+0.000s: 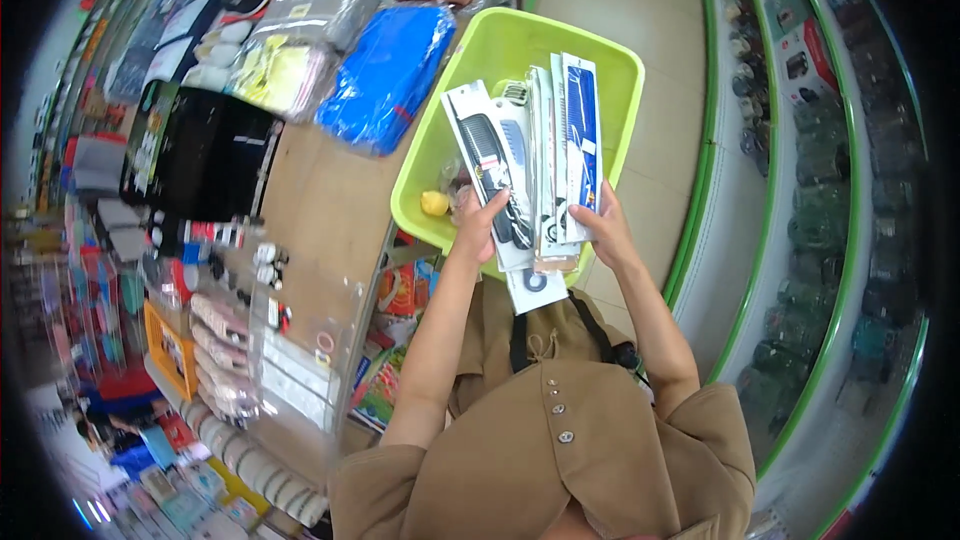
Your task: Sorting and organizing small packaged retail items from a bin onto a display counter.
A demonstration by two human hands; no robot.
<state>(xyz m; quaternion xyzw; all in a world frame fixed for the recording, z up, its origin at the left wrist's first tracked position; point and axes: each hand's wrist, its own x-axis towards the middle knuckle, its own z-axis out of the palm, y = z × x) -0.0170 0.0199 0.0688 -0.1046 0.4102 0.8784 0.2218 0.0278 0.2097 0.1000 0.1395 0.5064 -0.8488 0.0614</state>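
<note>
l hand point(482, 227) grips black comb pk point(482, 145), r hand point(606, 227) pinches blue pk point(579, 120); both held over green tub point(510, 40), near side, not yet set down.

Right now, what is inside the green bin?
Inside the bin, a yellow thing shows at left. Flat packs, held by the left hand and right hand, cover much of it; anything beneath is hidden.

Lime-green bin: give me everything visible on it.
The bin looks like plastic: lime green, open-topped, roughly rectangular, with rounded corners and a thick rim. It sits alongside the brown tabletop. A small yellow item is inside. The left hand and right hand hold flat comb packs over it, hiding much of the interior. Its support and any contact with the hands are unclear.
</note>
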